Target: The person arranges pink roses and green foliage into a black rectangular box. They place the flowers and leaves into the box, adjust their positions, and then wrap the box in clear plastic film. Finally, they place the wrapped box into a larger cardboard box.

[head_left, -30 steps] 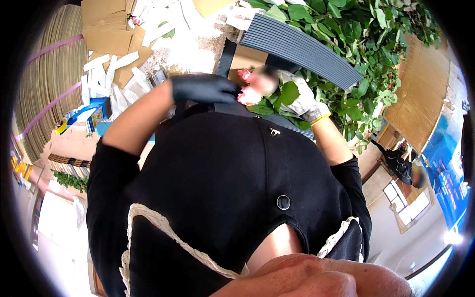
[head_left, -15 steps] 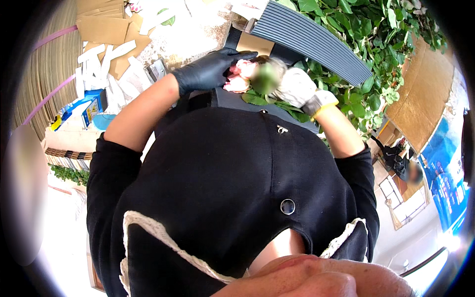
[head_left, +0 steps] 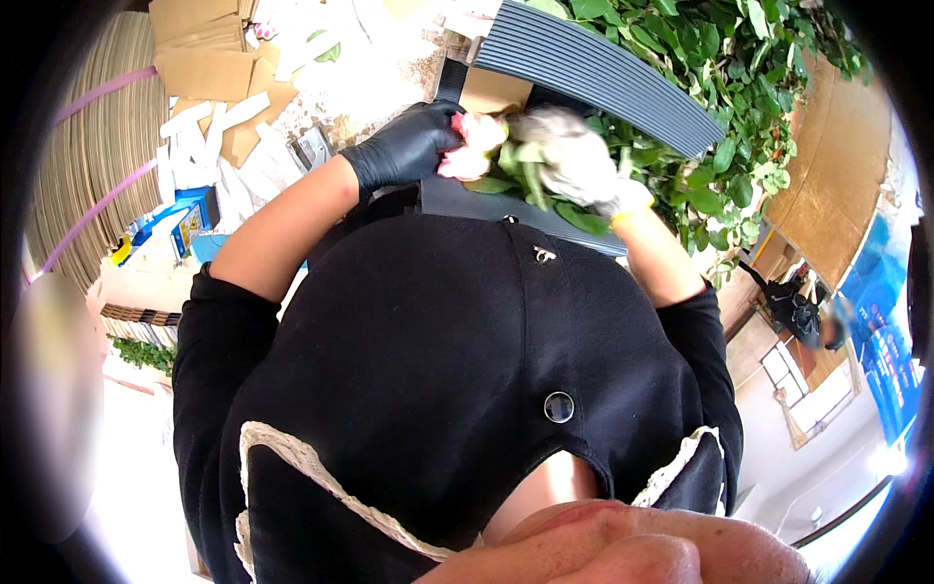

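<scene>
Handling looks unfinished: pink roses (head_left: pixel 474 148) sit between two separated hands. The black-gloved left hand (head_left: pixel 413 146) touches the blooms; the pale-gloved right hand (head_left: pixel 572 156) blurs at the stems, grips unclear. Leafy stems (head_left: pixel 744 161) lie heaped far right, beyond a ribbed grey panel (head_left: pixel 595 73).

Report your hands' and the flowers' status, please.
Black-gloved left hand against pale pink blossoms; white-gloved right hand blurred beside green leaves, grip unclear; ribbed grey panel beyond that hand.
</scene>
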`<move>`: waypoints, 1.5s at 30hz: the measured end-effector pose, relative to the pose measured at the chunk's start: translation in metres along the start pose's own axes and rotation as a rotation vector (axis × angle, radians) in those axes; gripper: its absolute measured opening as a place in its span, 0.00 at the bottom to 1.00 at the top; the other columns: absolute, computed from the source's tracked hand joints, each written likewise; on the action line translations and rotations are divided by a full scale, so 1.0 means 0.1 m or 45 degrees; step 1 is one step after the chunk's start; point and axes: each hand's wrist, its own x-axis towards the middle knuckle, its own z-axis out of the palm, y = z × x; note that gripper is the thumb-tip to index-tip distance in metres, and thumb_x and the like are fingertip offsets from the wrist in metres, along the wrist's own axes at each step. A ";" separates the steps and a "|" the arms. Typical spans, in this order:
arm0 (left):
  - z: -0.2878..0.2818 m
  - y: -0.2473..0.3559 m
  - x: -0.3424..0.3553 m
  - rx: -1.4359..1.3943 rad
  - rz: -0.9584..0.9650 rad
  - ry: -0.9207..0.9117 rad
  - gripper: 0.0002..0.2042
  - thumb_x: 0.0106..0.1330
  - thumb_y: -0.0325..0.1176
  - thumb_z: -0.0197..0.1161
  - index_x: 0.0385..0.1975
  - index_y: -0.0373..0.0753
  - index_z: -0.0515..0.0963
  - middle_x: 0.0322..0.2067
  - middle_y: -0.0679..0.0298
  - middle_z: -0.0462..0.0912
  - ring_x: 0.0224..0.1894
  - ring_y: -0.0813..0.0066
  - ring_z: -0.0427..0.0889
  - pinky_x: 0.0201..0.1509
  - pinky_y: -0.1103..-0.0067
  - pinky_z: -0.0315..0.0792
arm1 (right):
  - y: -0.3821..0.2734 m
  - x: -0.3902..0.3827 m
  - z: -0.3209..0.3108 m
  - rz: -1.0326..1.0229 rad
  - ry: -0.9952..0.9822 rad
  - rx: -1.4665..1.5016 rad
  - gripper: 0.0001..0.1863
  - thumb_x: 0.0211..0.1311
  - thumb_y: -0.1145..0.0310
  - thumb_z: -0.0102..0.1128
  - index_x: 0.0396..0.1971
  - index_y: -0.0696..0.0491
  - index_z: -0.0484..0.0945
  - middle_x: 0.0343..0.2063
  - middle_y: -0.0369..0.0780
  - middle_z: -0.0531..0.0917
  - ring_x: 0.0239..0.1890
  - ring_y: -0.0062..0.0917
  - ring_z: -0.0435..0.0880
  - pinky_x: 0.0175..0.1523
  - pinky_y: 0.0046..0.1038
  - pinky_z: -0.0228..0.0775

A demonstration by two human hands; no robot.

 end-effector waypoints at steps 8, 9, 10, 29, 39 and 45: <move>0.03 0.35 -0.07 0.479 -0.050 0.353 0.10 0.53 0.32 0.65 0.36 0.44 0.86 0.64 0.59 0.69 0.62 0.53 0.69 0.66 0.66 0.64 | 0.00 0.10 0.01 -0.097 0.047 -0.058 0.23 0.53 0.63 0.61 0.51 0.49 0.77 0.45 0.43 0.81 0.47 0.39 0.80 0.57 0.37 0.71; -0.06 0.28 -0.05 0.496 0.035 0.152 0.11 0.54 0.34 0.66 0.37 0.44 0.86 0.61 0.59 0.72 0.62 0.56 0.69 0.64 0.65 0.65 | -0.01 0.12 -0.02 -0.133 0.047 -0.090 0.23 0.54 0.63 0.61 0.51 0.51 0.77 0.44 0.43 0.81 0.46 0.38 0.81 0.56 0.37 0.72; -0.08 0.24 -0.04 0.501 -0.003 0.034 0.11 0.54 0.35 0.66 0.37 0.45 0.86 0.60 0.59 0.73 0.61 0.57 0.69 0.63 0.65 0.65 | -0.04 0.12 -0.08 -0.087 0.011 -0.148 0.22 0.53 0.64 0.61 0.51 0.50 0.77 0.42 0.42 0.82 0.44 0.37 0.82 0.52 0.36 0.74; -0.21 0.10 0.09 0.548 0.114 0.047 0.35 0.46 0.43 0.74 0.58 0.45 0.73 0.60 0.62 0.73 0.63 0.57 0.68 0.70 0.59 0.54 | -0.08 0.20 -0.44 0.157 -0.383 -0.155 0.33 0.55 0.71 0.56 0.65 0.44 0.65 0.49 0.44 0.80 0.47 0.40 0.82 0.44 0.37 0.79; -0.23 0.13 0.19 0.674 0.237 0.010 0.19 0.44 0.41 0.73 0.40 0.50 0.84 0.57 0.65 0.75 0.60 0.57 0.69 0.67 0.56 0.55 | -0.10 0.01 -0.26 0.174 -0.170 -0.027 0.23 0.59 0.68 0.49 0.56 0.48 0.75 0.45 0.45 0.82 0.46 0.41 0.81 0.53 0.38 0.73; -0.13 0.04 0.14 0.585 0.142 0.154 0.18 0.48 0.44 0.72 0.41 0.53 0.84 0.50 0.64 0.77 0.57 0.56 0.71 0.64 0.58 0.58 | -0.18 -0.11 -0.96 0.344 0.052 -0.140 0.18 0.57 0.71 0.54 0.49 0.48 0.79 0.37 0.39 0.86 0.37 0.35 0.86 0.44 0.31 0.79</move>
